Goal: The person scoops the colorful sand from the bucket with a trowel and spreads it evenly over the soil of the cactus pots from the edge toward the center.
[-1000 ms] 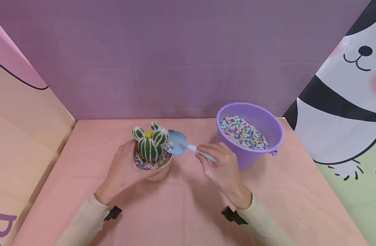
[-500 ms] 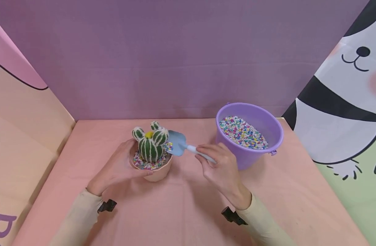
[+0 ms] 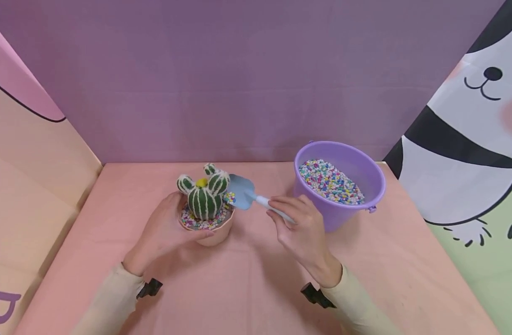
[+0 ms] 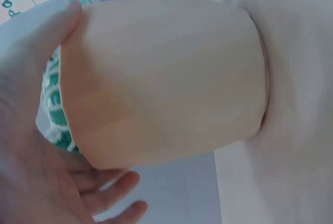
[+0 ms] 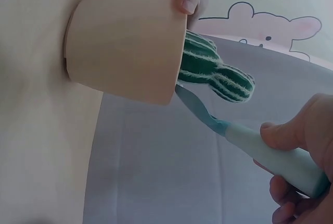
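Note:
A green felt cactus [image 3: 204,203] with white stripes and a yellow top stands in a pale peach flower pot [image 3: 218,235], among coloured pebbles [image 3: 207,224]. My left hand [image 3: 163,230] holds the pot at its left side, the thumb along the front rim and the fingers partly hidden behind. In my right hand [image 3: 303,228] is the white handle of a small trowel [image 3: 242,191], pinched between thumb and fingers. The trowel's blue blade reaches the pot's right rim, as the right wrist view shows, with a few pebbles at its tip beside the cactus.
A purple bucket [image 3: 339,215] stands at the right, behind my right hand, partly filled with coloured pebbles [image 3: 331,182]. Pink cloth [image 3: 256,288] covers the table. A purple backdrop [image 3: 256,83] rises at the back, with printed panels on both sides.
My left hand has shifted its hold on the pot slightly. The cactus has tilted a little to the left. The trowel stays nearly in place at the rim.

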A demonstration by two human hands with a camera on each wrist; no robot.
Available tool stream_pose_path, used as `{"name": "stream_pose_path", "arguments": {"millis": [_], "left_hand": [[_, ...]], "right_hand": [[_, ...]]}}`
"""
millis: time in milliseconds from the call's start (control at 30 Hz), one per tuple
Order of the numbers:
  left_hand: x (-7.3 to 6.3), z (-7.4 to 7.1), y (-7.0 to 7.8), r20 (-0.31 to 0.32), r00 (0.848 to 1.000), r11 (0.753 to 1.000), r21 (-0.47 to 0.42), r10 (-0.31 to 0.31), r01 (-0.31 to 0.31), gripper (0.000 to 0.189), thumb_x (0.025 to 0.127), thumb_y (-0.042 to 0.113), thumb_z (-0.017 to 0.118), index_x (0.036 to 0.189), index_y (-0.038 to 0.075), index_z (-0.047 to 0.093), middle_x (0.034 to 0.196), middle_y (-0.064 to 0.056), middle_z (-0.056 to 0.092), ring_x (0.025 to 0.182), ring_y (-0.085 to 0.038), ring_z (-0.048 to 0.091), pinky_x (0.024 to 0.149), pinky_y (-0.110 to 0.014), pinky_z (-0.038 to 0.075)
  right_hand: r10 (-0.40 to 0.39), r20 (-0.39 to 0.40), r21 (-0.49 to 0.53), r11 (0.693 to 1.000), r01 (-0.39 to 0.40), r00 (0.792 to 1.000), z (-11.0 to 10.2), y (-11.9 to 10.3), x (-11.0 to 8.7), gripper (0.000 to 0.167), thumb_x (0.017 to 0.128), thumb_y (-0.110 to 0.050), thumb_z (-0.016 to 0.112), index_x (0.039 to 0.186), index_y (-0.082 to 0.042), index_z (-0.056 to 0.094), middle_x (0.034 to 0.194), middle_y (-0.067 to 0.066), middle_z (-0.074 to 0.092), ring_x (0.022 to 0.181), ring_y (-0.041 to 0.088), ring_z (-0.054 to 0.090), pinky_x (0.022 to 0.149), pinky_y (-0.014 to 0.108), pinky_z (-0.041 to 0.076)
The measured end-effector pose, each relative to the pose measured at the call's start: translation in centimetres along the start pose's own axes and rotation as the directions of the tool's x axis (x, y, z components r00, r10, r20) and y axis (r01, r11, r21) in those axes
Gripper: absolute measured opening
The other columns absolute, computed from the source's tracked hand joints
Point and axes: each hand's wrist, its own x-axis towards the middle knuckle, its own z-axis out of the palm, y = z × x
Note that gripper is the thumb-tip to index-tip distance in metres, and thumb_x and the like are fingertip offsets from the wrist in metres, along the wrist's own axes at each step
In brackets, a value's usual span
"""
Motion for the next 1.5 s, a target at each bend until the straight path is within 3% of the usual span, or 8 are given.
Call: {"name": "stream_pose_path", "arguments": {"millis": [133, 233, 367, 600, 833, 1033, 1267, 1500], "left_hand": [[-0.3, 0.1, 0.3, -0.021, 1.000, 0.998, 0.066, -0.007, 0.009, 0.108, 0.063, 0.066, 0.097, 0.146, 0.012, 0.055, 0.134, -0.005, 0.068, 0.124, -0.026, 0.065, 0.106, -0.050, 0.053], [0.2, -0.1, 0.0, 0.009, 0.999, 0.999, -0.013, 0.046, -0.046, 0.099, 0.066, 0.058, 0.099, 0.145, 0.020, 0.055, 0.135, 0.002, 0.067, 0.126, -0.021, 0.064, 0.110, -0.047, 0.051], [0.9, -0.1, -0.7, 0.079, 0.991, 0.978, -0.183, 0.112, -0.096, 0.097, 0.069, 0.040, 0.102, 0.150, 0.024, 0.050, 0.146, 0.005, 0.061, 0.137, -0.016, 0.057, 0.119, -0.046, 0.045], [0.9, 0.3, -1.4, 0.094, 0.991, 0.973, -0.221, 0.094, -0.072, 0.103, 0.070, 0.037, 0.102, 0.153, 0.017, 0.045, 0.151, -0.002, 0.058, 0.142, -0.021, 0.053, 0.123, -0.051, 0.040], [0.7, 0.6, -1.3, 0.053, 0.996, 0.974, -0.221, 0.071, -0.057, 0.096, 0.068, 0.043, 0.102, 0.147, 0.024, 0.051, 0.144, 0.004, 0.062, 0.135, -0.017, 0.057, 0.119, -0.049, 0.044], [0.7, 1.2, -0.8, -0.043, 0.996, 0.977, -0.198, 0.072, -0.079, 0.091, 0.065, 0.048, 0.103, 0.141, 0.035, 0.056, 0.134, 0.013, 0.065, 0.126, -0.010, 0.061, 0.113, -0.041, 0.048], [0.1, 1.8, -0.4, -0.141, 0.990, 0.993, -0.108, 0.027, -0.043, 0.091, 0.063, 0.051, 0.102, 0.139, 0.029, 0.056, 0.128, 0.010, 0.066, 0.120, -0.012, 0.064, 0.103, -0.041, 0.052], [0.0, 1.7, -0.3, -0.155, 0.988, 0.995, -0.092, 0.029, -0.043, 0.092, 0.064, 0.052, 0.101, 0.140, 0.027, 0.056, 0.128, 0.008, 0.067, 0.120, -0.013, 0.065, 0.103, -0.042, 0.053]], "right_hand": [[-0.010, -0.007, 0.000, 1.000, 0.010, 1.000, 0.0, 0.1, 0.0, 0.026, 0.078, 0.004, 0.090, 0.103, -0.001, 0.085, 0.102, 0.010, 0.083, 0.084, 0.024, 0.069, 0.070, 0.031, 0.051], [-0.021, -0.012, -0.003, 1.000, 0.021, 1.000, 0.0, 0.1, 0.0, 0.027, 0.077, 0.005, 0.089, 0.103, -0.001, 0.085, 0.102, 0.010, 0.083, 0.083, 0.025, 0.069, 0.069, 0.032, 0.051], [-0.039, -0.007, -0.014, 0.999, 0.038, 0.999, 0.0, 0.2, -0.1, 0.026, 0.077, 0.005, 0.089, 0.102, -0.001, 0.085, 0.102, 0.011, 0.083, 0.083, 0.025, 0.068, 0.069, 0.032, 0.051], [-0.065, 0.002, -0.028, 0.997, 0.065, 0.998, 0.2, 0.3, -0.3, 0.023, 0.080, 0.003, 0.089, 0.102, 0.000, 0.084, 0.103, 0.011, 0.082, 0.085, 0.026, 0.068, 0.073, 0.032, 0.053], [-0.065, -0.008, -0.039, 0.997, 0.064, 0.998, 0.1, 0.6, -0.5, 0.023, 0.080, 0.004, 0.089, 0.102, 0.000, 0.084, 0.103, 0.012, 0.082, 0.084, 0.027, 0.067, 0.073, 0.032, 0.051], [-0.077, -0.011, -0.060, 0.995, 0.076, 0.997, -0.1, 0.6, -0.5, 0.022, 0.080, 0.003, 0.089, 0.102, 0.000, 0.084, 0.103, 0.012, 0.082, 0.084, 0.027, 0.067, 0.073, 0.033, 0.051], [-0.077, 0.000, -0.056, 0.995, 0.077, 0.997, -0.1, 0.6, -0.6, 0.023, 0.079, 0.004, 0.089, 0.102, 0.000, 0.084, 0.103, 0.012, 0.082, 0.083, 0.026, 0.066, 0.072, 0.031, 0.050], [-0.057, 0.007, -0.042, 0.997, 0.057, 0.998, 0.0, 0.7, -0.7, 0.024, 0.079, 0.003, 0.089, 0.102, 0.000, 0.084, 0.104, 0.012, 0.082, 0.084, 0.026, 0.067, 0.072, 0.031, 0.050]]}}
